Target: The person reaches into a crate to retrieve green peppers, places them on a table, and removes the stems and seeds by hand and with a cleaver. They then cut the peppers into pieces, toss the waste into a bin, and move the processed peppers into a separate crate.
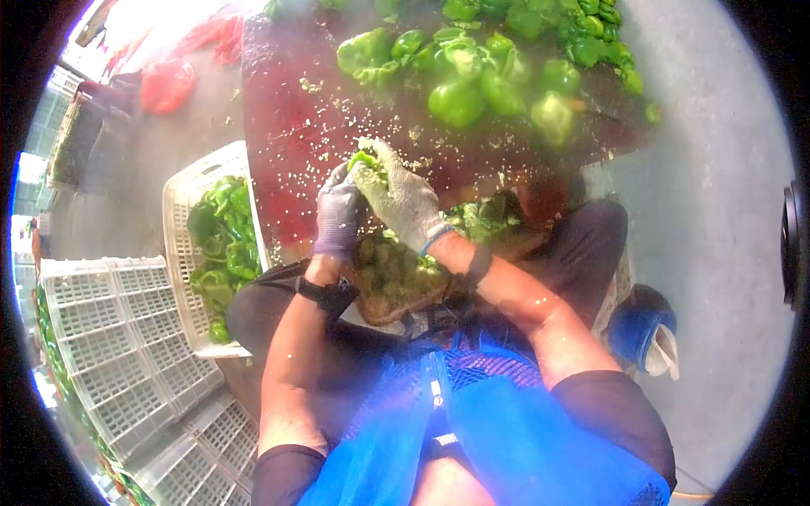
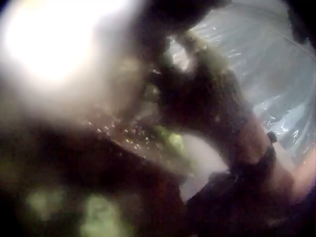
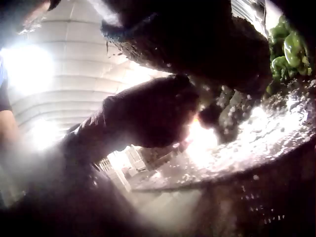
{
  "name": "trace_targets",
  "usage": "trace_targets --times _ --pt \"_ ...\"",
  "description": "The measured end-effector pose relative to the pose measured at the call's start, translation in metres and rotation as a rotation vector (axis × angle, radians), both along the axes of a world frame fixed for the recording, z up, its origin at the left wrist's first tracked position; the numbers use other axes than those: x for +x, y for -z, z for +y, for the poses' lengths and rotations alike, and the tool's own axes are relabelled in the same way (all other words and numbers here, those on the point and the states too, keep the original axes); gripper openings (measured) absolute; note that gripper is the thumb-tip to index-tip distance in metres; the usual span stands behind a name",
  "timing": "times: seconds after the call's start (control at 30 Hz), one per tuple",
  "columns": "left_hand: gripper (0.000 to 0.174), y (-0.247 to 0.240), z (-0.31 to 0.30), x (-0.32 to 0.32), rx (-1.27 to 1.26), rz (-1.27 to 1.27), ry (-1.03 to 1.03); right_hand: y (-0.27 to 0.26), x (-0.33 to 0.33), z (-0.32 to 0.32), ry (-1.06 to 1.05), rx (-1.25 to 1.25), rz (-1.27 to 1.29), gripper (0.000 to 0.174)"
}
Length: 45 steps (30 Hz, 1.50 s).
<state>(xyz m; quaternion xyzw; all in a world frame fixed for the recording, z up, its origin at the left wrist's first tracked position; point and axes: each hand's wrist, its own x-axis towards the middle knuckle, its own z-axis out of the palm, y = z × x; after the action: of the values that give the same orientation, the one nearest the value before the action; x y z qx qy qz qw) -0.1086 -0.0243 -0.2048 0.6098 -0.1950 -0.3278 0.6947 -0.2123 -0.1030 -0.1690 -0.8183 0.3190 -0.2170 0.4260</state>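
Note:
Both gloved hands meet over the near edge of a dark red table (image 1: 291, 152). A green bell pepper (image 1: 364, 160), partly hidden by the fingers, is between them. My left hand (image 1: 339, 211), in a grey glove, grips it from the left. From the right, my right hand (image 1: 403, 198), in a pale seed-covered glove, has its fingers curled over the same pepper. White seeds lie scattered on the tabletop around the hands. Below them, between the legs, a container holds green and pale pepper scraps (image 1: 405, 266). Both wrist views are dark and blurred by glare.
Whole green peppers (image 1: 472, 84) are heaped at the table's far side. A white crate (image 1: 187, 181) of green peppers stands at the left, beside white plastic crates (image 1: 110, 320). Further back lies a red object (image 1: 167, 86). A blue object (image 1: 637, 329) sits by the right knee.

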Motion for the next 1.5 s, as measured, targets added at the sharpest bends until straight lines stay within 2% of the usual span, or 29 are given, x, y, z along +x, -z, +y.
trace_targets --times 0.03,0.07,0.17,0.23,0.3,0.33,0.43,0.47,0.53,0.63,0.67,0.77,0.8,0.83,0.87,0.9,0.97,1.03,1.1,1.17,1.2,1.27,1.37,1.43,1.5 --pt "0.028 -0.021 -0.003 -0.011 0.016 0.131 -0.047 -0.008 0.0 0.003 0.02 0.021 0.011 0.057" --pt "0.029 -0.021 -0.005 -0.013 -0.077 0.204 -0.089 -0.018 -0.003 0.006 0.023 0.049 -0.04 0.067" --pt "0.027 -0.015 -0.006 -0.024 -0.017 -0.022 -0.139 -0.017 -0.003 0.01 0.087 -0.03 -0.06 0.067" --pt "0.025 -0.017 -0.006 -0.031 -0.107 0.073 -0.158 -0.006 -0.002 0.006 0.119 0.072 -0.034 0.054" --pt "0.024 -0.029 -0.007 -0.031 0.107 0.103 -0.157 0.0 -0.002 0.0 0.09 0.174 -0.094 0.047" --pt "0.024 -0.029 -0.007 -0.032 0.031 0.048 -0.16 0.009 0.001 -0.001 0.067 0.127 -0.297 0.041" --pt "0.024 -0.02 -0.002 -0.021 0.038 0.061 -0.112 0.015 0.001 -0.005 -0.025 0.113 -0.257 0.044" --pt "0.025 -0.02 0.0 -0.017 0.037 0.156 -0.083 0.014 0.0 -0.006 -0.054 0.142 -0.26 0.045" --pt "0.027 -0.02 0.004 -0.011 0.033 0.349 -0.019 0.004 0.0 -0.008 -0.101 0.008 -0.212 0.046" --pt "0.023 -0.028 0.009 -0.012 -0.113 0.592 0.03 0.005 0.003 -0.014 -0.184 -0.195 -0.236 0.047" --pt "0.019 -0.028 0.011 -0.012 -0.154 0.692 0.064 0.004 -0.002 -0.017 -0.227 -0.181 -0.194 0.047" --pt "0.016 -0.029 0.017 -0.009 -0.243 0.891 0.214 -0.004 -0.014 -0.023 -0.356 -0.245 -0.205 0.046" --pt "0.019 -0.022 0.021 -0.005 -0.392 0.929 0.392 -0.004 -0.015 -0.025 -0.379 -0.309 -0.247 0.046" --pt "0.019 -0.016 0.021 -0.006 -0.386 0.94 0.356 -0.004 -0.018 -0.025 -0.403 -0.37 -0.288 0.046" --pt "0.019 -0.009 0.021 -0.008 -0.378 0.951 0.318 -0.008 -0.024 -0.026 -0.41 -0.347 -0.193 0.046" --pt "0.019 -0.014 0.021 -0.012 -0.366 0.963 0.278 -0.005 -0.026 -0.025 -0.374 -0.27 -0.211 0.046" --pt "0.018 -0.018 0.014 -0.015 -0.379 0.841 0.323 0.003 -0.025 -0.028 -0.306 -0.164 -0.249 0.049" --pt "0.026 -0.009 0.003 -0.014 -0.171 0.723 0.248 0.008 -0.029 -0.028 -0.246 -0.175 -0.253 0.057" --pt "0.022 -0.019 -0.01 -0.018 -0.095 0.275 0.159 0.009 -0.033 -0.024 -0.203 -0.249 -0.184 0.067" --pt "0.021 0.003 -0.017 -0.015 -0.25 0.481 0.093 0.003 -0.035 -0.02 -0.16 -0.293 -0.089 0.077" --pt "0.022 0.031 -0.019 -0.009 -0.223 0.225 0.136 -0.002 -0.036 -0.017 -0.132 -0.286 -0.036 0.081" --pt "0.023 0.036 -0.017 -0.007 -0.189 0.144 0.199 -0.009 -0.034 -0.015 -0.096 -0.221 0.004 0.081" --pt "0.023 0.036 -0.014 -0.008 -0.126 0.0 0.205 -0.011 -0.031 -0.015 -0.075 -0.178 0.036 0.082" --pt "0.023 0.015 -0.007 -0.013 -0.122 0.05 0.176 -0.012 -0.027 -0.013 -0.071 -0.21 0.005 0.082" --pt "0.023 -0.01 0.0 -0.02 -0.164 0.245 0.146 -0.021 -0.024 -0.009 -0.068 -0.208 0.045 0.081"
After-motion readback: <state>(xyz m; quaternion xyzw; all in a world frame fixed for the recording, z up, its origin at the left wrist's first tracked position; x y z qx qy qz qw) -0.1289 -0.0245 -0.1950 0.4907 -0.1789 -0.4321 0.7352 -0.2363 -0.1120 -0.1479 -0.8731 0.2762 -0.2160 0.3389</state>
